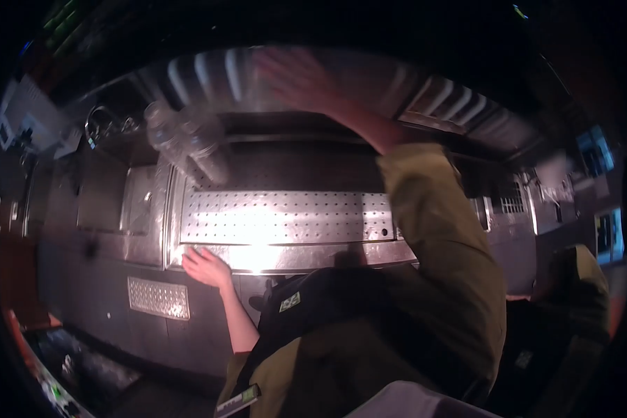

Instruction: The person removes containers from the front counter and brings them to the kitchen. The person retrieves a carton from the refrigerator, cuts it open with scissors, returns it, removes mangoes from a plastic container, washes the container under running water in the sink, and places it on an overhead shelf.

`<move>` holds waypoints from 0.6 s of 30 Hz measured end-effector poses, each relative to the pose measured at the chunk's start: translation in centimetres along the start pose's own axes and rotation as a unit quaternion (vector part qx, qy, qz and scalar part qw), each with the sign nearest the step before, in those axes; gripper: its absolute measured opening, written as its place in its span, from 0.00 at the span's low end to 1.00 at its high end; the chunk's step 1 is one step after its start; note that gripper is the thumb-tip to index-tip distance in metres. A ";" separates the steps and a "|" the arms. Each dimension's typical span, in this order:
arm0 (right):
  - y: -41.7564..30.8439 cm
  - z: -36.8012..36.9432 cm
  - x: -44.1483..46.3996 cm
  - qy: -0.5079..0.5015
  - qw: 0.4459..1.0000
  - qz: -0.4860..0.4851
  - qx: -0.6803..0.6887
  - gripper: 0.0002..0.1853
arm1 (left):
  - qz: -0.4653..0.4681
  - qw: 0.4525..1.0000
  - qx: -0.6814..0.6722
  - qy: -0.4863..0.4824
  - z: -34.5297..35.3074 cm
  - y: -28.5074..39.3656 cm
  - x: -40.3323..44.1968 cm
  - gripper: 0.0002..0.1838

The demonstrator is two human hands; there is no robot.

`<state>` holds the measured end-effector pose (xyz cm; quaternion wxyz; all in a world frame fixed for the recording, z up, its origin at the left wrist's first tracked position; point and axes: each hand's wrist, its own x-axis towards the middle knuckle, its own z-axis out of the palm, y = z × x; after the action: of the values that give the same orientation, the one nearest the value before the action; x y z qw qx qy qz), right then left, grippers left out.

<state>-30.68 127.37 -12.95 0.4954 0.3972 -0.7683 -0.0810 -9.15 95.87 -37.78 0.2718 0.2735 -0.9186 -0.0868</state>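
Near edge: in the head view, the metal surface [306, 256] has a raised rim running left to right; the left hand [207, 266] is at its left end, contact unclear.
Far edge: a blurred ledge [366, 83] crosses behind the surface; the right hand [296, 76] reaches to it.
Room between: one perforated panel [285, 217] lies inside the rim, between the two hands, reaching right to the sleeve [435, 202].
Left side: two clear containers [161, 129] [200, 143] stand close together at the panel's far left corner; one sink [138, 198] lies left of them.
Textured plate: one [158, 298], nearer than the rim, at left.
Left hand: fingers loosely spread, palm free.
Right hand: blurred, fingers extended; whether it touches anything, I cannot tell.
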 end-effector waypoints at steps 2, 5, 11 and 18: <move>0.0 3.7 0.6 -0.155 0.986 0.055 -0.028 0.33 | 0.004 1.000 0.028 -0.014 -0.2 -0.1 0.0 0.21; 1.0 2.9 0.1 -0.120 0.970 -0.011 -0.209 0.34 | -0.021 0.998 0.042 -0.041 -0.5 0.3 0.0 0.21; 7.9 -2.8 -11.6 -0.147 0.983 0.037 -0.102 0.29 | -0.024 0.996 0.063 -0.064 -0.3 -0.5 -0.1 0.21; 13.4 -18.7 -26.5 -0.349 0.845 0.206 -0.349 0.26 | 0.011 1.000 0.009 -0.006 0.1 0.0 -0.1 0.19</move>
<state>-17.20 159.70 -15.16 0.3058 -0.0240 -0.8754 -0.3736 -9.11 95.92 -37.97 0.2646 0.2658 -0.9238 -0.0769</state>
